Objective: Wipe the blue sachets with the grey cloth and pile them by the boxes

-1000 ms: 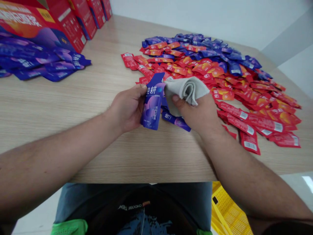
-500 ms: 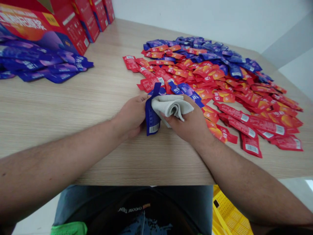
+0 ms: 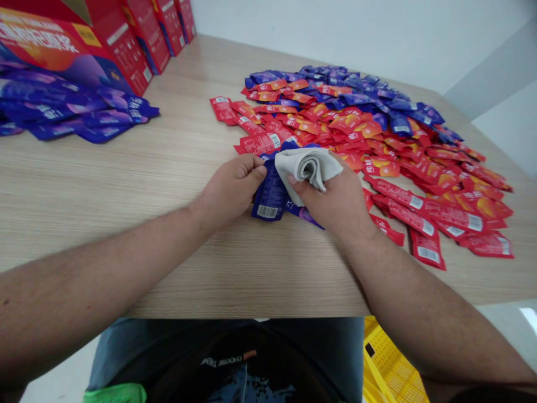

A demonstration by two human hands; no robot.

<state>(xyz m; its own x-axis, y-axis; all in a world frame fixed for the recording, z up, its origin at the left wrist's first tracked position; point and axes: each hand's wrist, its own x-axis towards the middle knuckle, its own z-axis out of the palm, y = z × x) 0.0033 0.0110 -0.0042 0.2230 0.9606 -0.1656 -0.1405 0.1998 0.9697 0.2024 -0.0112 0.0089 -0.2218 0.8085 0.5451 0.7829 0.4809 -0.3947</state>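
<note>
The left hand (image 3: pixel 230 187) curls over a blue sachet (image 3: pixel 271 196), pinning it flat on the desk (image 3: pixel 126 235) beside the red sachets (image 3: pixel 423 210), while the right hand (image 3: pixel 331 201) grips a folded grey cloth (image 3: pixel 306 170) pressed onto it.

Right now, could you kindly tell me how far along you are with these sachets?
Some looks done: a pile of blue sachets lies apart by the red cartons. In hand, the right hand presses a folded grey cloth on a blue sachet held by the left hand. Left: a large heap of red and blue sachets, count unclear.
</note>
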